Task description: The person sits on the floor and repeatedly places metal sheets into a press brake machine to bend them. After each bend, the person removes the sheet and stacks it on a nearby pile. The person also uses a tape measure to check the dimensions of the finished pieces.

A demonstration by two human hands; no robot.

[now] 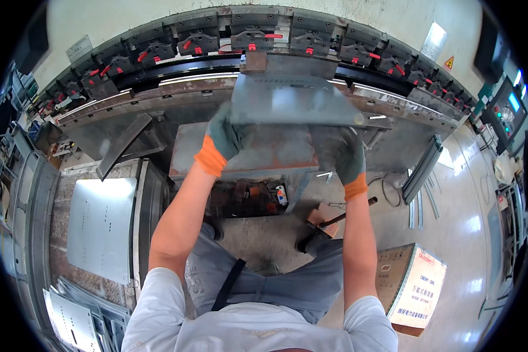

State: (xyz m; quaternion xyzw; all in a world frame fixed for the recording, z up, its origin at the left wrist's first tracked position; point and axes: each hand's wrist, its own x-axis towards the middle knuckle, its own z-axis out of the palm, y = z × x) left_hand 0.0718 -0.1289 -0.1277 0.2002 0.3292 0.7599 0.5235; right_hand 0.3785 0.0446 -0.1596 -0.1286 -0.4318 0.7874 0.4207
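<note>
A grey sheet metal panel (293,100) with a row of small holes spans the space in front of me, its far edge at the press brake (255,40). My left hand (224,138), in a green glove with an orange cuff, grips the panel's near left corner. At the near right corner my right hand (351,155), gloved alike, holds the panel from beneath; its fingers are partly smeared by motion. Below the panel stands a rusty-edged metal table (188,158), with odds and ends on its lower shelf.
A flat metal sheet (101,226) lies on a bench at my left, near a stack of cut sheets (73,322). At lower right stands a printed carton (396,281). Metal strips (425,167) lean beside the machine; a control panel (507,111) hangs at far right.
</note>
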